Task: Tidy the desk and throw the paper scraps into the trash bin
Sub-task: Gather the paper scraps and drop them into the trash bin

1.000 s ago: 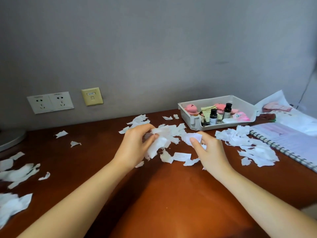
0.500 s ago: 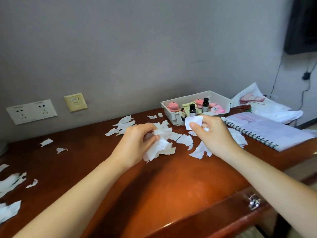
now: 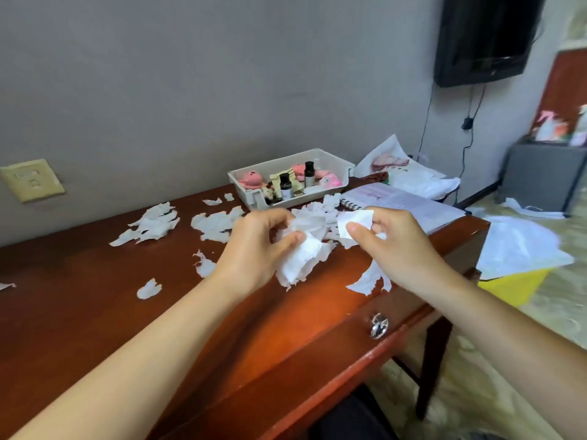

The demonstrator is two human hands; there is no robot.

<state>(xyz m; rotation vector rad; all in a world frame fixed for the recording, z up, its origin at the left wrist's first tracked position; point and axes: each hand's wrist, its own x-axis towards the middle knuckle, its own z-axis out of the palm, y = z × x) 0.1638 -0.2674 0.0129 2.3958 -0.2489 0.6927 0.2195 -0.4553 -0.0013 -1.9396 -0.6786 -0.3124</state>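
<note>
Holding a crumpled bundle of paper scraps (image 3: 301,258), the left grip (image 3: 254,249) is curled round it, with the thumb pressed on the front. The right grip (image 3: 403,246) is just beside it and pinches a flat white scrap (image 3: 354,220) between thumb and fingers. A longer torn strip (image 3: 368,281) hangs under this hand, but I cannot tell how it is held. Both hands are above the right part of the table (image 3: 95,312), near its front edge.

More loose scraps (image 3: 152,223) lie on the brown wood to the left of the hands and behind them, in small heaps and single pieces. Behind the hands, near the wall, stands a white tray (image 3: 344,168). In it are two dark bottles (image 3: 285,185) with black caps, standing upright, some pink toys (image 3: 251,179) and a pale yellow packet (image 3: 274,181). To the right of the tray lies a spiral notebook (image 3: 406,201).

On the floor past the right end of the table stands a yellow trash bin (image 3: 514,282) with a white bag (image 3: 521,246) spread over its top; what is inside it is hidden. A metal knob (image 3: 379,326) sits on the drawer front under the table edge.
</note>
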